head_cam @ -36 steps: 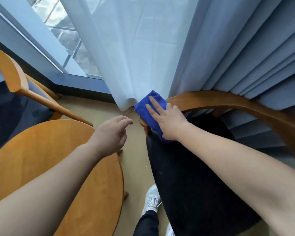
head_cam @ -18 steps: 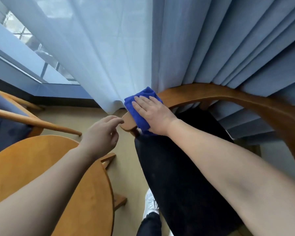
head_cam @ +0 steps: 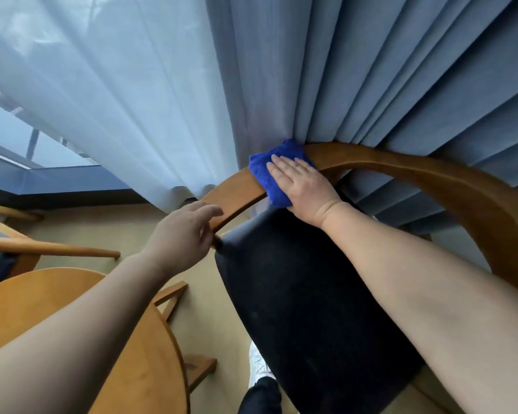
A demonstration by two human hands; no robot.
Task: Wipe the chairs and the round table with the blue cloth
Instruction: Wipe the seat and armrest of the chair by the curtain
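While your right hand [head_cam: 304, 186] presses flat on the blue cloth [head_cam: 265, 177] atop the curved rail of the chair [head_cam: 401, 164], your left hand [head_cam: 181, 231] hangs loose-fingered and empty just left of it, so you're mid-wipe, and next looks like a sweep rightward, with the round table [head_cam: 72, 324] beneath your left forearm waiting.

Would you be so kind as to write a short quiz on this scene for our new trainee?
1. True or false: the left hand holds the blue cloth.
2. The cloth lies on: A) the round table B) the wooden rail C) the floor.
3. Fill in: behind the chair hangs a ____.
Key: 1 false, the right hand presses it and the left hand holds no cloth; 2 B; 3 curtain.
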